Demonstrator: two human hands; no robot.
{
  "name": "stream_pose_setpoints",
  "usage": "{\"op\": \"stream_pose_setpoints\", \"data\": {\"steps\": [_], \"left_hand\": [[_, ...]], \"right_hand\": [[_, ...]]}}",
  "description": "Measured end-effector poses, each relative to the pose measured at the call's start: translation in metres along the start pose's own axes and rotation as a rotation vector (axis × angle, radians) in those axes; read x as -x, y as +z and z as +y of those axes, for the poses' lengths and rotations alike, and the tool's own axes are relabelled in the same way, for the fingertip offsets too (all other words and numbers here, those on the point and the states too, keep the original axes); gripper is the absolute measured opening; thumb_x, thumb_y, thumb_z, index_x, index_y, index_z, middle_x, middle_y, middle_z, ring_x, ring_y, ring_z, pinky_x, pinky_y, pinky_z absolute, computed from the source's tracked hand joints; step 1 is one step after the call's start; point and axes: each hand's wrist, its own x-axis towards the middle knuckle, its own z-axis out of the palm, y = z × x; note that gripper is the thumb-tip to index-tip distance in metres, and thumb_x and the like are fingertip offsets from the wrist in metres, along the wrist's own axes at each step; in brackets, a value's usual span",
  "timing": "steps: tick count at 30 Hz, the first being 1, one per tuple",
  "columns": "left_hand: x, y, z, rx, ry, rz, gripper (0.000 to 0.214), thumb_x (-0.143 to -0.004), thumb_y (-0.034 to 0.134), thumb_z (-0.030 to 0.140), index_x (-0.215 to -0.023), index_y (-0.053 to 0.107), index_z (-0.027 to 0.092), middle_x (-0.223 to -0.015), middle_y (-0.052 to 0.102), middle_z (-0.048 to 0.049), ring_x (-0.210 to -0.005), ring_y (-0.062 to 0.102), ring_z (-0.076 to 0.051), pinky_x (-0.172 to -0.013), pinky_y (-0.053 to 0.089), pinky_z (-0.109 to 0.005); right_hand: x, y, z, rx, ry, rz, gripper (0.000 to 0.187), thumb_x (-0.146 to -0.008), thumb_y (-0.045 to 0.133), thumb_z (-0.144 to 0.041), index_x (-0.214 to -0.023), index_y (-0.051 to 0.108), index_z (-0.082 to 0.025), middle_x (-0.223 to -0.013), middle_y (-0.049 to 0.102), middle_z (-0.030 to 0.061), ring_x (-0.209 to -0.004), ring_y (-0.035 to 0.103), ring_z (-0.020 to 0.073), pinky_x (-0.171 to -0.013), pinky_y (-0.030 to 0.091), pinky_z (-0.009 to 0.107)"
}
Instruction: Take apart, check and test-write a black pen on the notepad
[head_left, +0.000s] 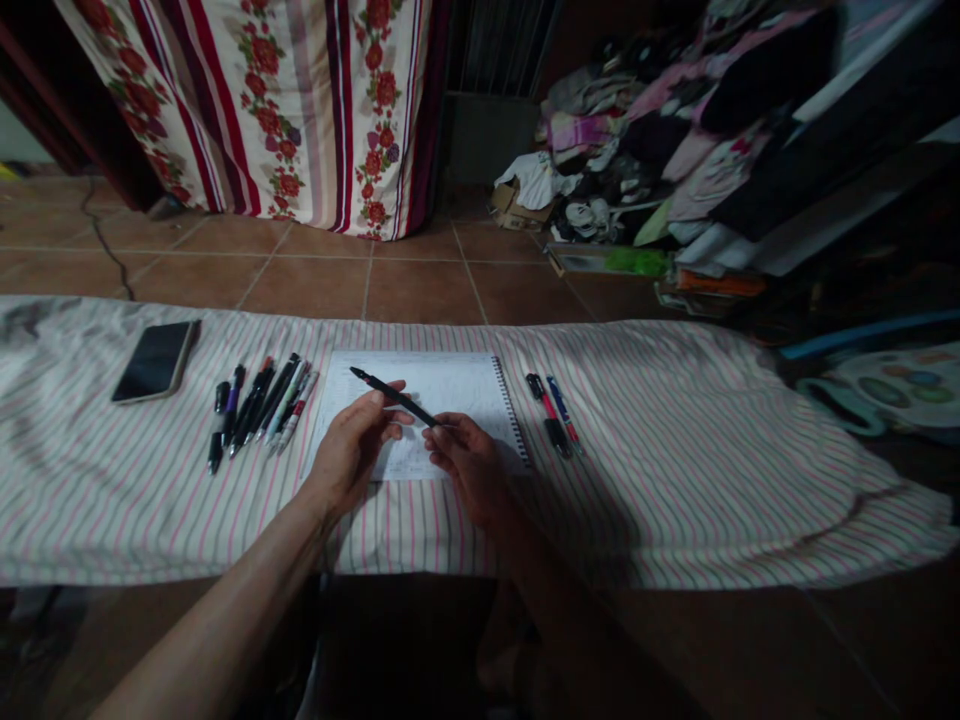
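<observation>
A black pen (390, 394) is held over a spiral notebook (450, 385) that lies on a striped cloth (675, 450). My left hand (352, 450) pinches the pen near its middle, thumb and fingers closed round it. My right hand (469, 465) grips the pen's near end with curled fingers. The pen's tip points up and to the left. To the left of the notebook, a row of several pens (259, 410) lies on the cloth. Two more pens (553, 412) lie just right of the notebook's spiral.
A dark phone (155, 361) lies at the far left of the cloth. Beyond is a tiled floor (420, 285), a floral curtain (300, 100) and a heap of clothes (660, 130). A patterned tray or mat (892, 385) sits at the right.
</observation>
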Motion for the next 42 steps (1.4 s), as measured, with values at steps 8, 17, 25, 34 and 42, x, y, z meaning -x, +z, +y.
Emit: {"op": "stream_pose_setpoints", "data": {"steps": [8,17,25,34,42], "left_hand": [[-0.001,-0.002,0.000,-0.016,0.077,0.012,0.031,-0.076,0.063,0.029,-0.100,0.063,0.011,-0.082,0.064,-0.0050,-0.067,0.062,-0.012,-0.057,0.046,-0.022],[-0.002,-0.012,-0.001,-0.258,0.272,0.077,0.022,-0.079,0.061,0.033,-0.090,0.064,0.014,-0.066,0.063,-0.0011,-0.054,0.053,-0.008,-0.054,0.040,-0.020],[-0.002,-0.015,0.009,-0.191,0.140,0.151,0.022,-0.068,0.071,0.029,-0.082,0.068,0.012,-0.057,0.061,-0.0002,-0.050,0.049,-0.007,-0.051,0.037,-0.020],[0.005,-0.018,0.015,-0.266,0.237,0.176,0.022,-0.066,0.072,0.022,-0.084,0.061,0.014,-0.059,0.062,0.0023,-0.050,0.058,-0.010,-0.050,0.043,-0.020],[0.059,-0.011,0.041,-0.253,0.108,0.087,0.027,-0.059,0.077,0.021,-0.082,0.064,0.014,-0.064,0.066,0.0002,-0.059,0.064,-0.012,-0.061,0.051,-0.023]], "right_hand": [[0.000,0.004,-0.003,-0.079,0.035,-0.024,0.035,-0.054,0.077,-0.032,-0.079,0.057,-0.018,-0.070,0.064,-0.0016,-0.063,0.057,0.0085,-0.063,0.046,0.023],[0.002,0.003,-0.001,0.011,0.019,-0.088,0.031,-0.062,0.073,-0.033,-0.084,0.058,-0.018,-0.073,0.065,-0.0003,-0.065,0.058,0.0097,-0.061,0.045,0.024],[0.002,0.005,-0.001,0.043,0.014,-0.086,0.029,-0.064,0.071,-0.036,-0.084,0.059,-0.019,-0.072,0.066,0.0006,-0.063,0.059,0.0105,-0.059,0.044,0.023],[0.002,0.007,0.002,0.048,-0.069,-0.102,0.029,-0.061,0.073,-0.034,-0.082,0.059,-0.019,-0.075,0.067,0.0006,-0.066,0.060,0.0120,-0.065,0.048,0.027],[0.041,0.001,-0.016,0.194,-0.220,-0.194,0.026,-0.066,0.070,-0.038,-0.081,0.059,-0.019,-0.068,0.065,0.0009,-0.064,0.059,0.0138,-0.062,0.046,0.029]]}}
